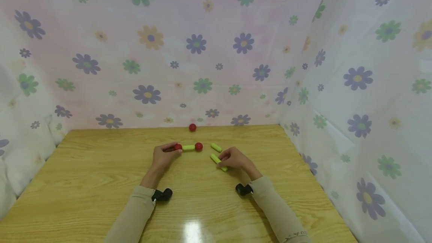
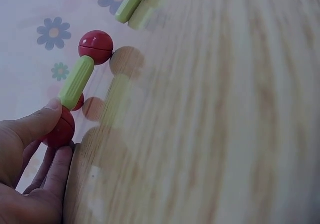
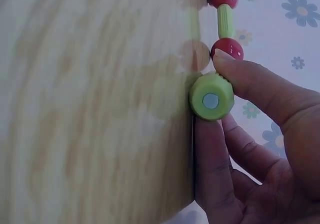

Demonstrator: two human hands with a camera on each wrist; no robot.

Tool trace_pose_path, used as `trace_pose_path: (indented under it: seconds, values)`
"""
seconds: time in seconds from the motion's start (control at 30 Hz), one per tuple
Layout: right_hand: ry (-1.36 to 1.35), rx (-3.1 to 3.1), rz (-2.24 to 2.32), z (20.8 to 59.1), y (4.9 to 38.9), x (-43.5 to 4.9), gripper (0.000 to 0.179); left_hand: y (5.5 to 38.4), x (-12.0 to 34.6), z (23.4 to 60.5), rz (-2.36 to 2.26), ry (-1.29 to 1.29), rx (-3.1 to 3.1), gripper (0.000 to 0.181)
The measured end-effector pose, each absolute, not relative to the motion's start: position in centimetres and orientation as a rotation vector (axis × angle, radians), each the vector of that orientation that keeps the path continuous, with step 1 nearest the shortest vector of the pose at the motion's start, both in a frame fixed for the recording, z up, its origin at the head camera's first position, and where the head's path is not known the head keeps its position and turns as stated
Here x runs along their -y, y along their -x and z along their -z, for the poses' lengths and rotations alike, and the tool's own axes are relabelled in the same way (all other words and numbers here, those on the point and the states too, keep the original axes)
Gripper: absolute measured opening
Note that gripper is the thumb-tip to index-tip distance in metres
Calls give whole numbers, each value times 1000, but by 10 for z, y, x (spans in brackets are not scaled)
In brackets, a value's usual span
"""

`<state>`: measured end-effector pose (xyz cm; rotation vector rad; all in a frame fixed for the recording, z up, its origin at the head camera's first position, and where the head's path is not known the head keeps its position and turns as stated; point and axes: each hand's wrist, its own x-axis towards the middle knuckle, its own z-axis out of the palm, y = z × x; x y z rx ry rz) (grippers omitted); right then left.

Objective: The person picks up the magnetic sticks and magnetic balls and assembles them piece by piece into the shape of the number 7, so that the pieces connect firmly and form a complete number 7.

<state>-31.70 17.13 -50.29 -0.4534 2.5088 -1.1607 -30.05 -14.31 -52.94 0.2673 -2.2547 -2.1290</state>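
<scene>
My left hand [image 1: 164, 156] grips a red ball [image 2: 61, 130] between thumb and fingers. From that ball a light green ribbed rod [image 1: 188, 147] reaches to a second red ball [image 1: 198, 146], making a dumbbell shape low over or on the wooden table. To the right, my right hand [image 1: 236, 158] pinches another green rod [image 3: 210, 97] between thumb and fingers. A round silvery disc [image 3: 210, 101] sits in that rod's near end. Just beyond the right hand lies a loose green rod [image 1: 216, 147].
A lone red ball [image 1: 192, 127] stands at the table's back edge. Flowered cloth [image 1: 175, 74] hangs behind the wooden table [image 1: 84, 183] and at both sides. Dark wrist cameras [image 1: 163, 195] are strapped at both cuffs.
</scene>
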Motion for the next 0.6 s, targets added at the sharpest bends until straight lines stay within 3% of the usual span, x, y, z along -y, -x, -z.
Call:
trace_pose_path:
  seconds: [0.6]
  values:
    - [336,-2504,1245,502,304,-156,23,300,142,529,2150,-262,2254,50]
